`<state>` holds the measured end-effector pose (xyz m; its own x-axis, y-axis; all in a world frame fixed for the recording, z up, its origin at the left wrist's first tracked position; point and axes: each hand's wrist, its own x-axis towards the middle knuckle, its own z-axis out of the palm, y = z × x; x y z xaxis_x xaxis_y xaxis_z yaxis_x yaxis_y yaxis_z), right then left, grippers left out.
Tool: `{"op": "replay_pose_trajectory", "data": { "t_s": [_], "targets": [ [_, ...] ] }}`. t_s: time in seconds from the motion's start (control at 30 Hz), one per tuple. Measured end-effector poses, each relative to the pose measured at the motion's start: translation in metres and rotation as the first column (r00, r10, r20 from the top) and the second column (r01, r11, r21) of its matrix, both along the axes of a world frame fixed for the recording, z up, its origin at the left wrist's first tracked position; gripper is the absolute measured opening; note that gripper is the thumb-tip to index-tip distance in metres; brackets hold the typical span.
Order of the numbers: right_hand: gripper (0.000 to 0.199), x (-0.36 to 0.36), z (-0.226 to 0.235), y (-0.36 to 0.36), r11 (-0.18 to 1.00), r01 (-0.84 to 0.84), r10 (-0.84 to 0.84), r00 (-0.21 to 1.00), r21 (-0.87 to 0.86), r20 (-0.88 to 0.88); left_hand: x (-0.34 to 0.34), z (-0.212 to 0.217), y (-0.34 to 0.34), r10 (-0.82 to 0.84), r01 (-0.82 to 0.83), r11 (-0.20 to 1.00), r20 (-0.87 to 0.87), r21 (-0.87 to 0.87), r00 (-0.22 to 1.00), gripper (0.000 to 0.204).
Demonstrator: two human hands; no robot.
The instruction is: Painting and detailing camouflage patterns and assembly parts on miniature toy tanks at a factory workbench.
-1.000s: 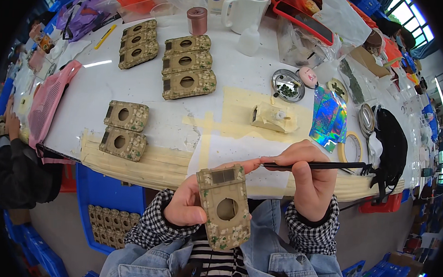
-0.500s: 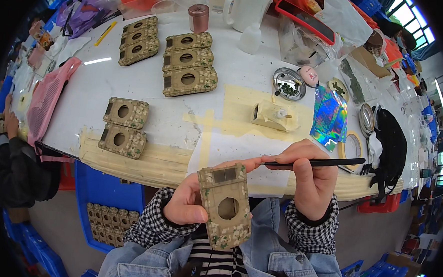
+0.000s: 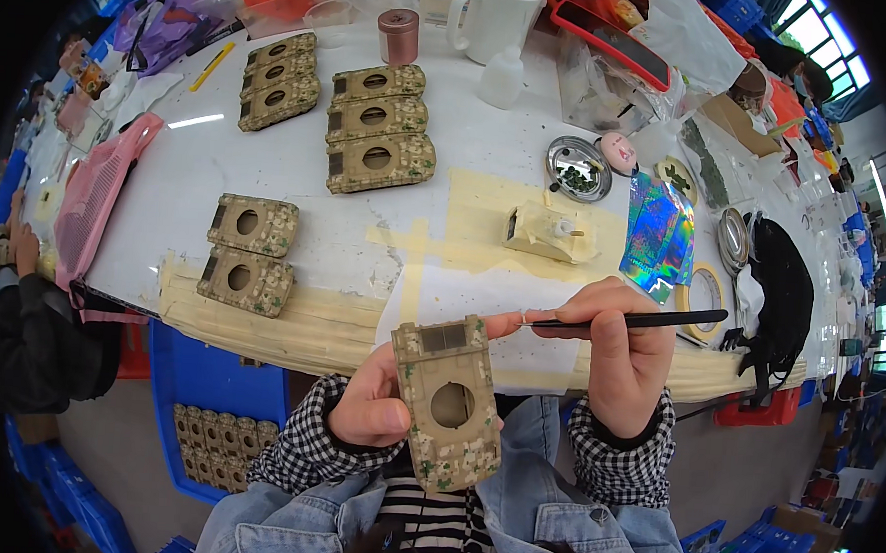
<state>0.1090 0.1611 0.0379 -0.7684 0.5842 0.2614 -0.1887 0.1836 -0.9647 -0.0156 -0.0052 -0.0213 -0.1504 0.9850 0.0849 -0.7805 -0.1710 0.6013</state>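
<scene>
My left hand [image 3: 368, 405] is closed around a camouflage-painted model tank hull [image 3: 428, 371], tilted with its dark grille panel at the far end and a round hole in its top. That hand's index finger stretches out to the right past the hull. In my right hand [image 3: 619, 361] is a slim black tool [image 3: 676, 320] with a thin pale tip; I cannot tell whether it is tweezers or a fine brush. Its tip meets the left index fingertip, or lies very close to it. White paper [image 3: 534, 356] lies under the hands.
Similar hulls [image 3: 250, 224] stand in groups on the left, more in a blue tray [image 3: 166, 402] below. Ahead are a tape-covered block [image 3: 545, 244], a round metal dish [image 3: 590, 184] with green bits, shiny foil sheets [image 3: 651, 222] and a tape roll [image 3: 705, 290]. A white mug [image 3: 496, 24] stands behind.
The hull in my left hand has tilted and shifted slightly up and left. The black tool's tip has moved a little along the fingertip; both hands keep their hold.
</scene>
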Motion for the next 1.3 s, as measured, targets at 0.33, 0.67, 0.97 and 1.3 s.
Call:
{"op": "replay_pose_trajectory", "data": {
  "t_s": [0.33, 0.67, 0.97, 1.3],
  "targets": [
    [0.021, 0.005, 0.012, -0.013, 0.964, -0.128, 0.172, 0.969, 0.231, -0.180, 0.012, 0.014, 0.018, 0.221, -0.208, 0.974, 0.195, -0.084, 0.956, 0.060],
    [0.016, -0.002, 0.010, -0.019, 0.949, -0.171, 0.204, 0.973, 0.265, -0.105, 0.010, 0.014, 0.016, 0.112, -0.103, 0.994, 0.313, -0.045, 0.943, 0.057],
    [0.019, -0.002, 0.011, -0.020, 0.916, -0.133, 0.174, 0.982, 0.378, -0.077, 0.011, 0.012, 0.017, 0.121, -0.125, 0.992, 0.322, -0.007, 0.939, 0.056],
    [0.020, -0.003, 0.012, -0.022, 0.903, -0.111, 0.152, 0.986, 0.415, -0.067, 0.011, 0.013, 0.017, 0.132, -0.131, 0.991, 0.320, -0.024, 0.938, 0.055]
  ]
}}
